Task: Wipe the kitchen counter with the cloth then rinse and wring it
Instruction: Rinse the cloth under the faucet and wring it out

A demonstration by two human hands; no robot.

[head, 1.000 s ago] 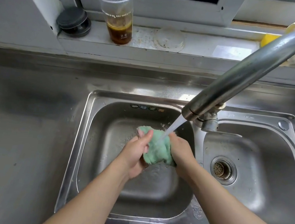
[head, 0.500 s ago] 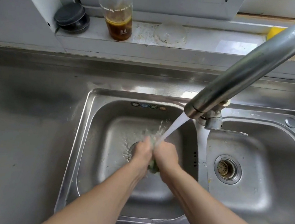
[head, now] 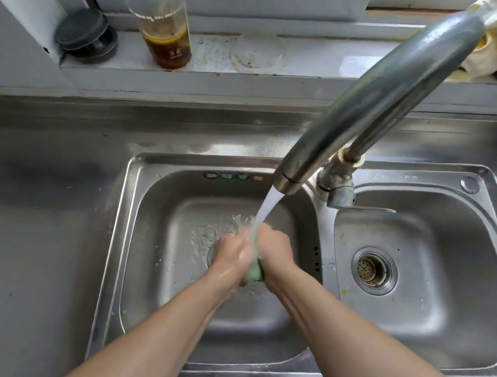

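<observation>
Between the two hands, the green cloth (head: 255, 271) is squeezed tight, low in the left bowl of the sink (head: 128, 236). Most of the cloth is hidden, and only a small strip shows. Both the left hand (head: 232, 257) and the right hand (head: 274, 251) are curled around it and pressed close together. Water (head: 266, 209) from the tap (head: 377, 94) lands right where both hands meet. A plastic cup (head: 158, 17) stands on the window ledge (head: 303, 66) behind the shiny surface (head: 33, 224).
</observation>
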